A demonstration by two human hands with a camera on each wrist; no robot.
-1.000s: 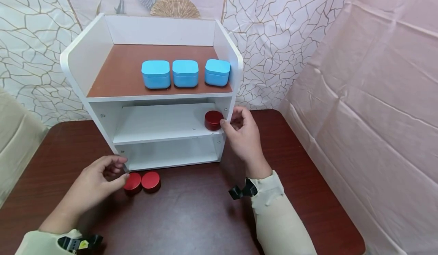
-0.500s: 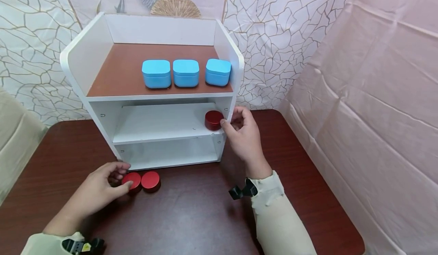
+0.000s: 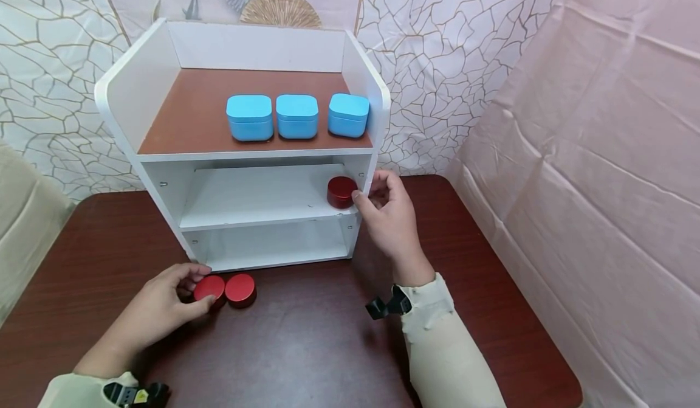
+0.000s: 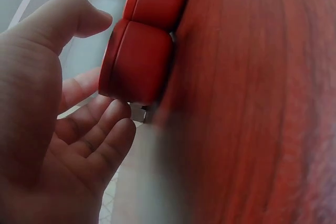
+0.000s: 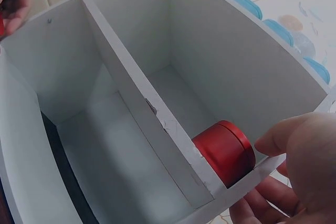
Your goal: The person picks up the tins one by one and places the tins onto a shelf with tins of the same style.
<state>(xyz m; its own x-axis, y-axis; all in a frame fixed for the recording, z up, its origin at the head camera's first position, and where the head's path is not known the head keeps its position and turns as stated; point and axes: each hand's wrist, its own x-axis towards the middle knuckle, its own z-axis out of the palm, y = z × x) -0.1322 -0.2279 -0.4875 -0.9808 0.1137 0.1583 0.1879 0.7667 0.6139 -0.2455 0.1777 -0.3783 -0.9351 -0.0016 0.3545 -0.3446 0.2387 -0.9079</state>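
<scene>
In the head view my left hand [image 3: 164, 298] is round the left red round tin [image 3: 209, 287], with the thumb over its front edge and the fingers behind it. The left wrist view shows the thumb tip just off the lid of this tin [image 4: 139, 61], the fingers loosely bent by its side. Right up against it stands a second red tin [image 3: 240, 290]. My right hand [image 3: 389, 219] grips the right side panel of the white shelf unit [image 3: 262, 152], thumb inside, fingers outside. By that thumb, a third red tin [image 5: 226, 153] sits on the middle shelf.
Three blue lidded boxes [image 3: 296, 117] stand in a row on the brown top shelf [image 3: 191, 113]. The unit rests on a dark wooden table [image 3: 306, 335], its lower front edge just behind the two red tins. Patterned cloth [image 3: 426, 79] hangs behind.
My left hand has moved slightly right and down, and its thumb now overlaps the left tin. The right hand keeps its hold on the panel.
</scene>
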